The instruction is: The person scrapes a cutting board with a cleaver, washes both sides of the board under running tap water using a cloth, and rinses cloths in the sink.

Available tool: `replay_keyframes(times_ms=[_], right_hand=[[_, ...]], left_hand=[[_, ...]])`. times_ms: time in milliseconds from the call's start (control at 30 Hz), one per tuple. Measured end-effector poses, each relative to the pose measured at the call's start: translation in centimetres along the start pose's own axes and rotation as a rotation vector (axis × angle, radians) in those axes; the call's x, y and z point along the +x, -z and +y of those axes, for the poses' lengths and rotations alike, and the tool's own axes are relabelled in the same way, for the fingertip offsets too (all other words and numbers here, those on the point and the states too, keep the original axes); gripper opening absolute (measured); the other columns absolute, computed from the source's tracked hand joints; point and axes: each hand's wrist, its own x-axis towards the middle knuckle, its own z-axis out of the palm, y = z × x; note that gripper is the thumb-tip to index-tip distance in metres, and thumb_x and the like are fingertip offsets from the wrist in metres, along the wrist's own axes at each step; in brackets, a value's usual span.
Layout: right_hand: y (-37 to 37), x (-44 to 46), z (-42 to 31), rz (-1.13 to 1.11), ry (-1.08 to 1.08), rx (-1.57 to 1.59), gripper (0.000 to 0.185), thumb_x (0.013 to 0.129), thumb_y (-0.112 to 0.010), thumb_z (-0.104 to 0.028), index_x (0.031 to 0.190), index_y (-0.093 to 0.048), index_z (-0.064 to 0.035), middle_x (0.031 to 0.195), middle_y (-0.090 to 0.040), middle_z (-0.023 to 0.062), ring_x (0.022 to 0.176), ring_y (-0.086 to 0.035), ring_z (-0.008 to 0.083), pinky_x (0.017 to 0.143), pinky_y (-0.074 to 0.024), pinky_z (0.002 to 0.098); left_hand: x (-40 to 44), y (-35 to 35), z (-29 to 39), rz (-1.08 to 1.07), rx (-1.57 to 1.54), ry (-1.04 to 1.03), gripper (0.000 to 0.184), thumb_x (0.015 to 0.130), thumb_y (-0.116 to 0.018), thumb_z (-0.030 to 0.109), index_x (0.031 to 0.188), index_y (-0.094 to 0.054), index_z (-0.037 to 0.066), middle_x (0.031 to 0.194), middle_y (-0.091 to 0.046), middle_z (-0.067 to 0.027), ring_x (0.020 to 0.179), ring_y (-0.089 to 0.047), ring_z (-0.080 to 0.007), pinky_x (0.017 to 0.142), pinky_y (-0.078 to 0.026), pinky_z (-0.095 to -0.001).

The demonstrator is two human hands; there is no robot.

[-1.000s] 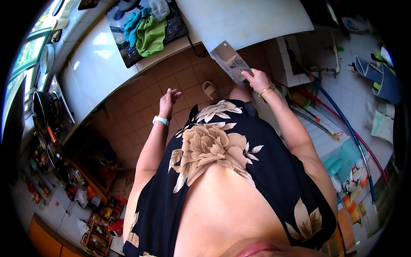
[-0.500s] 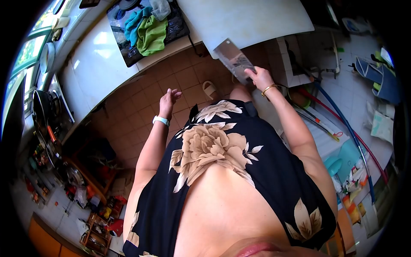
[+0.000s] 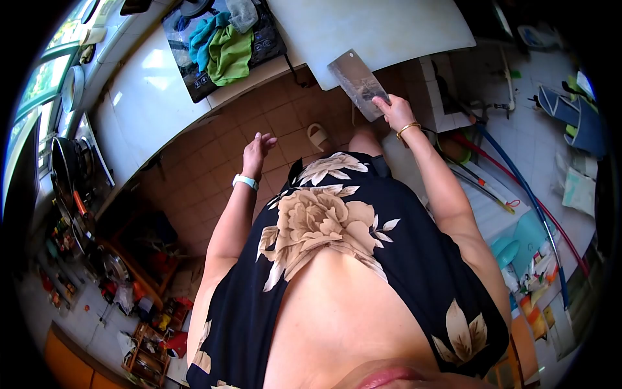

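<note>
My right hand [image 3: 396, 113] grips a cleaver [image 3: 355, 81] at its handle end, and a gold bracelet circles the wrist. The broad, flat blade points up and left, its tip end overlapping the edge of the pale countertop [image 3: 389, 29] in view. My left hand [image 3: 258, 152] hangs over the tiled floor with nothing in it, fingers apart and slightly curled, a light watch band on the wrist. A green cloth [image 3: 230, 55], a teal cloth [image 3: 204, 40] and a grey cloth [image 3: 242, 14] lie on a black cooktop [image 3: 265, 42].
A slipper [image 3: 317, 137] is on the brown floor. Blue pole [image 3: 512, 168] and red pole [image 3: 551, 217] lean at the right. Pans [image 3: 63, 159] stand at the left, and a loaded rack [image 3: 148, 353] is at the lower left.
My right hand has moved slightly up with the cleaver, after a small shift right. The cleaver's blade now shows more broadly. My left hand has hardly moved.
</note>
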Motion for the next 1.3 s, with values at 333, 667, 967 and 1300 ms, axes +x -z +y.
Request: replay_keyframes(times_ms=[333, 667, 967, 1300], right_hand=[[-6.1, -2.4, -4.3, -0.090, 0.210, -0.100, 0.049, 0.086, -0.061, -0.051, 0.076, -0.058, -0.0035, 0.076, -0.063, 0.0206, 0.076, -0.061, 0.0415, 0.064, -0.0475, 0.0473], [5.3, -0.4, 0.8, 0.328, -0.130, 0.334, 0.039, 0.091, -0.063, -0.039, 0.081, -0.056, -0.0024, 0.057, -0.058, 0.0087, 0.045, -0.056, 0.0173, 0.043, -0.0434, 0.0342], [8.5, 5.6, 7.9, 0.444, -0.319, 0.648, 0.037, 0.093, -0.061, -0.037, 0.086, -0.055, -0.0010, 0.054, -0.054, 0.0054, 0.037, -0.049, 0.0133, 0.035, -0.0417, 0.0291], [9.7, 6.2, 8.3, 0.221, -0.395, 0.712, 0.049, 0.088, -0.065, -0.047, 0.096, -0.051, -0.0005, 0.057, -0.051, 0.0024, 0.039, -0.045, 0.0095, 0.037, -0.0410, 0.0259]], left_hand=[[1.4, 1.1, -1.0, 0.045, -0.096, -0.059, 0.056, 0.101, -0.039, 0.045, 0.127, -0.056, -0.002, 0.111, -0.068, -0.0098, 0.101, -0.063, -0.0181, 0.090, -0.045, -0.0304], [1.2, -5.5, 8.0, 0.192, 0.873, -0.901, 0.049, 0.084, -0.069, 0.018, 0.129, -0.051, 0.006, 0.128, -0.055, -0.0146, 0.117, -0.053, -0.0334, 0.100, -0.042, -0.0416], [6.5, -15.2, 16.3, 0.091, 1.282, -0.940, 0.105, 0.066, -0.083, 0.037, 0.147, -0.026, 0.002, 0.154, -0.021, -0.0236, 0.143, -0.019, -0.0386, 0.116, -0.023, -0.0441], [7.2, -16.2, 16.7, 0.044, 1.298, -0.936, 0.104, 0.067, -0.083, 0.031, 0.148, -0.025, 0.002, 0.155, -0.017, -0.0239, 0.144, -0.015, -0.0397, 0.117, -0.023, -0.0425]])
